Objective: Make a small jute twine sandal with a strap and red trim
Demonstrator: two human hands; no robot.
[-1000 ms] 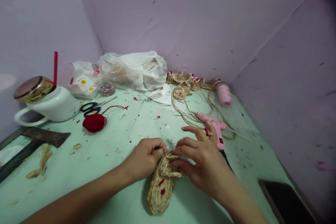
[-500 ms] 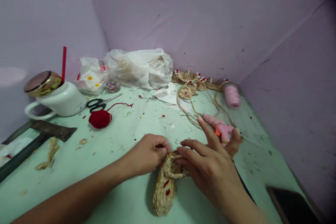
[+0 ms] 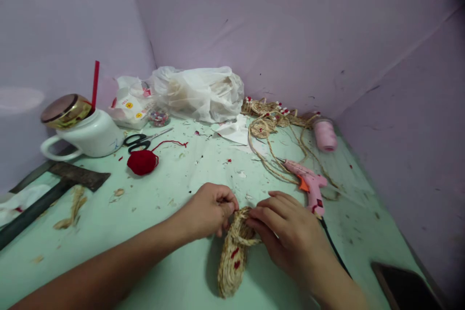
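A small slipper of coiled straw rope (image 3: 231, 271) lies on the table in front of me, with red yarn marks on its sole and a rope strap across it. My left hand (image 3: 209, 210) is closed in a pinch at the slipper's far left edge. Whatever sits between its fingertips is too small to make out. From the other side my right hand (image 3: 286, 227) grips the far right rim, its thumb partly hidden. Beyond that hand lies a pink glue gun (image 3: 307, 179) with an orange trigger, its cord running under my wrist.
At left are a hammer-like hatchet (image 3: 78, 174), a white mug (image 3: 90, 135), scissors (image 3: 140, 141) and a red yarn ball (image 3: 143, 162). A plastic bag (image 3: 199, 92), straw coils (image 3: 263, 127) and a pink thread spool (image 3: 325, 134) line the back. A phone (image 3: 403, 286) lies lower right.
My right hand's spread fingers have drawn in and come down toward the slipper, uncovering the glue gun. My left hand stays at the slipper's edge. The whole view has shifted slightly.
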